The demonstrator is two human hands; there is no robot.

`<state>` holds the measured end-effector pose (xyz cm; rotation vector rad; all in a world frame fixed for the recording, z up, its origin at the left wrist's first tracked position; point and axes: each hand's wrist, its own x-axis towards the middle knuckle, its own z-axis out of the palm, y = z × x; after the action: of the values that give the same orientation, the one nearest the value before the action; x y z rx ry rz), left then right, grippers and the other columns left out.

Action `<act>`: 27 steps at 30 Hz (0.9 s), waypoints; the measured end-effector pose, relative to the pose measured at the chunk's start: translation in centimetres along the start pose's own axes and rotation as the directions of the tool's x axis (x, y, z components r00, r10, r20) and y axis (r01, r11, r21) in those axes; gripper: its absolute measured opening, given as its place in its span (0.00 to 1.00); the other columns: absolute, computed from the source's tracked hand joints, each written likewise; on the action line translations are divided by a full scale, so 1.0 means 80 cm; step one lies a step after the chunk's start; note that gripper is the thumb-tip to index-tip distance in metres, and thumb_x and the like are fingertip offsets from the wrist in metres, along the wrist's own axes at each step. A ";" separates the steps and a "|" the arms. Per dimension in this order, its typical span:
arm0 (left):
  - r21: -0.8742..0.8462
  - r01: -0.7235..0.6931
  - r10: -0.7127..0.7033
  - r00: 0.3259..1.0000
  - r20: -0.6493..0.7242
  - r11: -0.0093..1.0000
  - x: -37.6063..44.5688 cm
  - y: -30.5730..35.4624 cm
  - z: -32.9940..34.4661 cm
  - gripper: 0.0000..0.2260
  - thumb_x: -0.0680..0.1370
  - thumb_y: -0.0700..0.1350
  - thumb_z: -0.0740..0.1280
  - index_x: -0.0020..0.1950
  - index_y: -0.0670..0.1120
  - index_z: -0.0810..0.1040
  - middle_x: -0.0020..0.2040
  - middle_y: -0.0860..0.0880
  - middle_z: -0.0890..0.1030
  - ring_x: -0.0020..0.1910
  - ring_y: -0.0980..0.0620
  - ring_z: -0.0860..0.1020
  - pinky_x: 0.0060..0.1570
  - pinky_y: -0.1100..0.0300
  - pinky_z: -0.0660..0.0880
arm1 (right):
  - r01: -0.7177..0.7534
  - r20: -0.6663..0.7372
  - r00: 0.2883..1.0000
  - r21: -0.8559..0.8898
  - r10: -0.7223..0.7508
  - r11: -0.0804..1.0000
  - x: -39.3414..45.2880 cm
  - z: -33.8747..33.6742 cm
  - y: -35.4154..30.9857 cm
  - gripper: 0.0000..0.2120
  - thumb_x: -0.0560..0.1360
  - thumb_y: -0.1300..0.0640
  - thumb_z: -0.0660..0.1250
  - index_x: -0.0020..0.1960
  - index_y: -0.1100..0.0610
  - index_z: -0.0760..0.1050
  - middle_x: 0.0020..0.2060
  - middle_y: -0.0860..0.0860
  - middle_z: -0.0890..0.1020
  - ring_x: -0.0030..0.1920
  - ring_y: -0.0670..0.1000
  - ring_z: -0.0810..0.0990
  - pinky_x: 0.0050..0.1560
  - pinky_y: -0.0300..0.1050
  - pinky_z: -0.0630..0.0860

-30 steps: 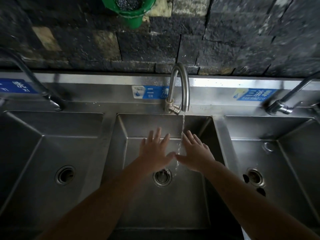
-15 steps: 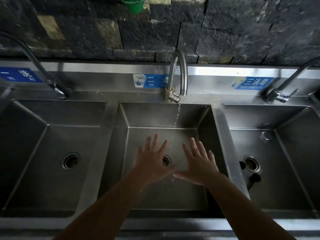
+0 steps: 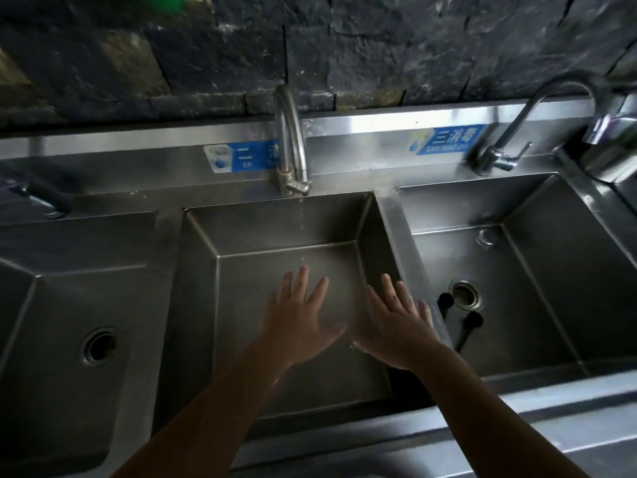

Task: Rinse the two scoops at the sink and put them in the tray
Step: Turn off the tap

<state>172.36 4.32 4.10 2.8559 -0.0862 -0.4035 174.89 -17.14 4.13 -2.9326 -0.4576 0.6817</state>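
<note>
Two dark scoops lie in the right basin (image 3: 537, 305) beside its drain: one black round head (image 3: 445, 300) and another (image 3: 473, 319) with a thin handle running toward me. My left hand (image 3: 296, 319) and my right hand (image 3: 396, 326) hover palm-down over the middle basin (image 3: 275, 222), fingers spread and holding nothing. My right hand is near the divider, a short way left of the scoops. Only a few drops fall from the middle faucet (image 3: 291, 143). No tray is in view.
The steel sink has three basins; the left basin (image 3: 69, 305) has a round drain (image 3: 100, 345). A second faucet (image 3: 537, 108) stands behind the right basin, with a shiny steel vessel (image 3: 613, 139) at the far right. A dark stone wall rises behind.
The stream from the middle faucet has thinned to drops. Both hands have drawn back from under the spout and spread apart. The view has swung right, showing more of the right basin.
</note>
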 end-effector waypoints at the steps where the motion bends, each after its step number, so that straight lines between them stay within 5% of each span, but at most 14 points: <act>1: -0.008 -0.008 0.009 1.000 0.016 1.000 0.007 0.013 0.001 0.42 0.68 0.77 0.48 0.77 0.59 0.43 0.80 0.46 0.38 0.78 0.39 0.41 0.72 0.38 0.51 | -0.018 -0.005 1.000 0.007 0.018 1.000 -0.003 -0.003 0.016 0.50 0.65 0.24 0.55 0.77 0.42 0.35 0.78 0.51 0.34 0.77 0.56 0.35 0.73 0.67 0.44; 10: -0.140 -0.160 0.179 0.975 0.131 0.977 0.088 0.194 0.041 0.39 0.69 0.74 0.48 0.77 0.60 0.49 0.81 0.48 0.46 0.78 0.40 0.48 0.73 0.40 0.54 | -0.190 0.097 0.979 0.101 0.180 0.977 -0.022 -0.002 0.187 0.48 0.69 0.29 0.60 0.78 0.44 0.37 0.78 0.50 0.34 0.78 0.55 0.36 0.74 0.65 0.47; 17: -0.112 -0.266 0.285 0.929 0.237 0.958 0.160 0.328 0.105 0.34 0.74 0.63 0.58 0.77 0.55 0.54 0.80 0.43 0.51 0.78 0.39 0.50 0.73 0.42 0.53 | -0.295 0.141 0.951 0.158 0.274 0.942 -0.019 0.021 0.313 0.45 0.70 0.30 0.58 0.78 0.47 0.45 0.80 0.53 0.44 0.79 0.57 0.45 0.72 0.65 0.55; 23: -0.020 -0.239 0.230 0.903 0.364 0.971 0.230 0.376 0.167 0.32 0.76 0.59 0.60 0.77 0.51 0.55 0.79 0.39 0.55 0.76 0.37 0.56 0.70 0.40 0.59 | -0.379 0.233 0.914 0.200 0.332 0.904 0.033 0.067 0.391 0.43 0.67 0.32 0.62 0.75 0.45 0.50 0.79 0.50 0.52 0.78 0.56 0.53 0.70 0.66 0.61; 27: -0.032 -0.097 0.100 0.874 0.476 0.995 0.268 0.385 0.218 0.29 0.76 0.57 0.62 0.75 0.50 0.59 0.74 0.43 0.64 0.72 0.40 0.63 0.66 0.39 0.67 | -0.474 0.357 0.856 0.259 0.373 0.841 0.070 0.111 0.419 0.40 0.70 0.39 0.68 0.75 0.50 0.55 0.75 0.56 0.61 0.73 0.60 0.62 0.67 0.63 0.68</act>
<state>187.37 -31.66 -9.78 2.6601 -0.3188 -1.0748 184.66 -47.02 -11.51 -2.6140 0.3001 1.1301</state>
